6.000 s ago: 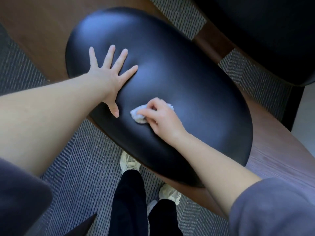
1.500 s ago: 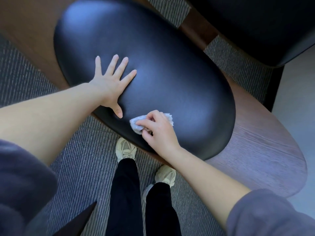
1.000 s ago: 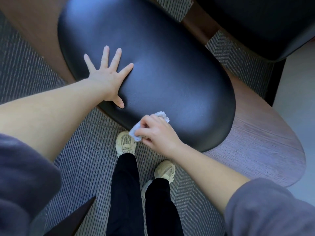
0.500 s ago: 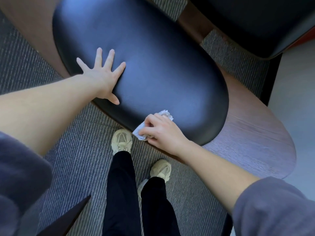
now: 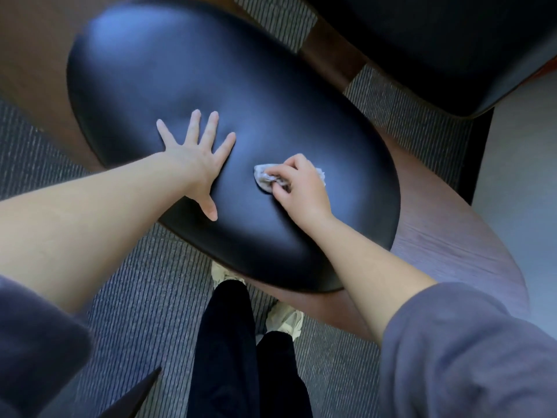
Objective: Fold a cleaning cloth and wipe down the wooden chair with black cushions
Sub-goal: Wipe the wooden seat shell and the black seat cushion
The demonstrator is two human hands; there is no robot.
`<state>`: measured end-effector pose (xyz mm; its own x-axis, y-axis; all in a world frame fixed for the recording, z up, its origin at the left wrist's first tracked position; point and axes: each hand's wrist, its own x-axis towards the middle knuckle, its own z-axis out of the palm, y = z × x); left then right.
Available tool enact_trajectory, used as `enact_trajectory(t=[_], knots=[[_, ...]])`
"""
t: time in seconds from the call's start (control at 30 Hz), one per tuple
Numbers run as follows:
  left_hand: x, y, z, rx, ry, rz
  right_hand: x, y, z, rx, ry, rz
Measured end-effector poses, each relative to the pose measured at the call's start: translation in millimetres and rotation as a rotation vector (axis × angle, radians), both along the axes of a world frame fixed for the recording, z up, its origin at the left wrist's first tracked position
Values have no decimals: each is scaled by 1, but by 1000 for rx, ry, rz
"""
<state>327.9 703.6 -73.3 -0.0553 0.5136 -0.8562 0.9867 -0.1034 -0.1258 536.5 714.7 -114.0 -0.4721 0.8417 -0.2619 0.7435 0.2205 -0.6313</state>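
Black cushion (image 5: 271, 86), cloth (image 5: 263, 180) under right fingers (image 5: 297, 163)

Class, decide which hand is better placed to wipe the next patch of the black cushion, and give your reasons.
Right. The right hand grips the crumpled cloth, pressed on the black cushion. The left hand lies flat on the cushion, fingers spread, holding nothing; it looks best kept as a brace.

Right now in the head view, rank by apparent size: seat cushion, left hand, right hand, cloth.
1. seat cushion, by far the largest.
2-3. left hand and right hand: too close to rank; the left is spread flat, the right is curled.
4. cloth, mostly covered by the right hand.
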Motion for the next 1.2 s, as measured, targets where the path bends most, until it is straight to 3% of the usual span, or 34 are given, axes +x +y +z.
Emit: enact_trajectory(t=[0.23,0.73,1.07,1.2], knots=[[22,58,-9,15,-75,15,5,66,-19,-22,-49,-119],[39,94,-28,-217,17,103,32,194,-54,-62,-116,-453],[40,97,-30,-239,51,122,35,232,-67,-240,-165,-415],[42,98,-27,-231,62,121,45,222,-61,-182,-135,-379]])
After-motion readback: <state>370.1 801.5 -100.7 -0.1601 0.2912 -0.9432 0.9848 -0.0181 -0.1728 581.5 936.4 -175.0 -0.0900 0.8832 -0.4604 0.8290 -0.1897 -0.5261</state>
